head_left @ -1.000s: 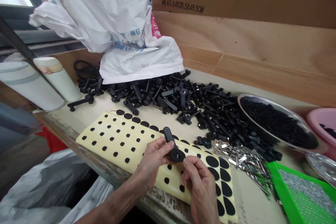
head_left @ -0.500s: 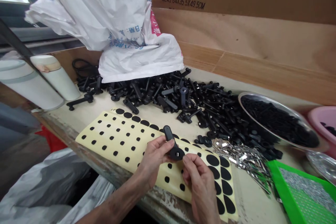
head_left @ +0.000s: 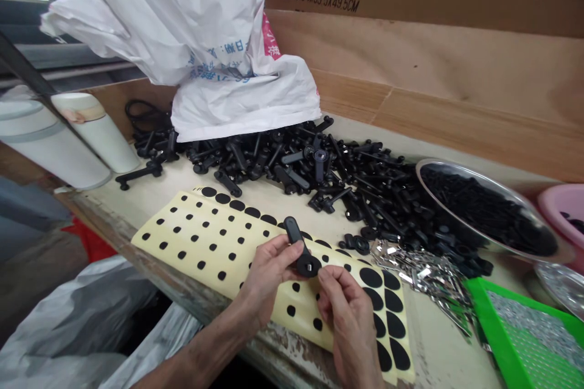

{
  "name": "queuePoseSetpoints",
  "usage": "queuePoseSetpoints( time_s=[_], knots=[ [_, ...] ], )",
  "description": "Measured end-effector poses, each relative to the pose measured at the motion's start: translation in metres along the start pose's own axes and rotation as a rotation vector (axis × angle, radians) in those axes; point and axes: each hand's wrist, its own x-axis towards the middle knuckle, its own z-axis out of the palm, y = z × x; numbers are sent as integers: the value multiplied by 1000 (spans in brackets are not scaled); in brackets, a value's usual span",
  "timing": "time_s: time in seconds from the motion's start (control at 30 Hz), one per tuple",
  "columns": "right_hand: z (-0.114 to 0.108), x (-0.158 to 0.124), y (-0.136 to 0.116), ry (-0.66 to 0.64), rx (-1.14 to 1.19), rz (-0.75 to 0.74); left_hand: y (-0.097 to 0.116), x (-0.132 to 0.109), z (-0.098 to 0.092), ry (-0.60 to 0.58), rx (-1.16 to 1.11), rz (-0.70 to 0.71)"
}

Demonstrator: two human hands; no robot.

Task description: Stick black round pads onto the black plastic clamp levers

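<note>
My left hand (head_left: 267, 276) is closed on a black plastic lever handle (head_left: 294, 231), thumb on top. The handle's narrow arm points away from me; its round end, with a small bright square in the centre, faces me. My right hand (head_left: 349, 313) is closed in a pinch just beside that round end, its fingertips at or very near the edge. Whatever those fingers hold, if anything, is hidden. Beneath both hands lies a pale yellow sheet (head_left: 201, 237) of black stickers, with small dots in rows and larger discs along the far and right edges.
Behind the sheet spreads a heap of black handles (head_left: 296, 158) under a white sack (head_left: 246, 103). Flat metal pieces (head_left: 424, 267), a metal bowl (head_left: 483, 213), a pink basin (head_left: 563, 206) and a green tray (head_left: 483, 304) stand right. A white bottle (head_left: 98, 134) stands left.
</note>
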Motion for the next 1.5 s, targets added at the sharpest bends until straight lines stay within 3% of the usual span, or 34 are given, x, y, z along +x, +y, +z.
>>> queuePoseSetpoints(
  time_s=[0.6, 1.17, 1.5],
  knots=[
    [2, 1, 0, 28, -6, -14, -1, 1, 0, -15, -28, 12],
    [-2, 5, 7, 58, -227, -148, 2, -3, 0, -51, -6, 8],
    [-4, 4, 9, 60, -223, -126, 1, -3, -4, -77, -26, 7]
  ],
)
